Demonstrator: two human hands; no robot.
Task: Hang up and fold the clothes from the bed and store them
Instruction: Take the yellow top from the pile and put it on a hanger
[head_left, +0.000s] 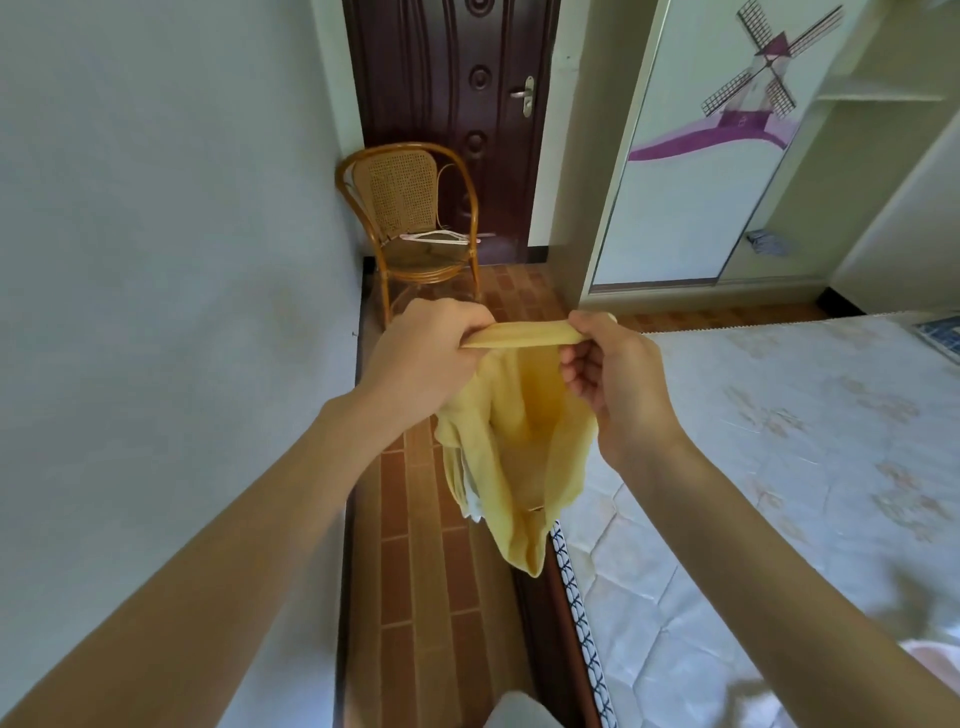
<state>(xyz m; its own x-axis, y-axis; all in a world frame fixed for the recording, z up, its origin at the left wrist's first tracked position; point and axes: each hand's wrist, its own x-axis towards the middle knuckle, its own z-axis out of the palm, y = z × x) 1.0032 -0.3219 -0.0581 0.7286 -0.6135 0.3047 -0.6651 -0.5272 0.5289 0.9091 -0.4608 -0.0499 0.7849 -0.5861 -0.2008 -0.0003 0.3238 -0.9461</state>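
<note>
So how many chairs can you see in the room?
1: a round-backed woven rattan chair stands in the corner before the dark wooden door, with white plastic hangers on its seat. Others may be out of view.

Garment (524, 441) hangs btwn left hand (431, 358) & right hand (618, 384), over floor strip (431, 545) btwn wall (156, 260) on left & bed (779, 467) on right; chair (415, 223) w/ hangers (441, 238) on seat stands ahead, door (457, 104) behind it, wardrobe (701, 171) to right.

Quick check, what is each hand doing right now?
Left hand: closed, gripping the yellow garment by its top edge.
Right hand: closed, pinching the same edge.
</note>
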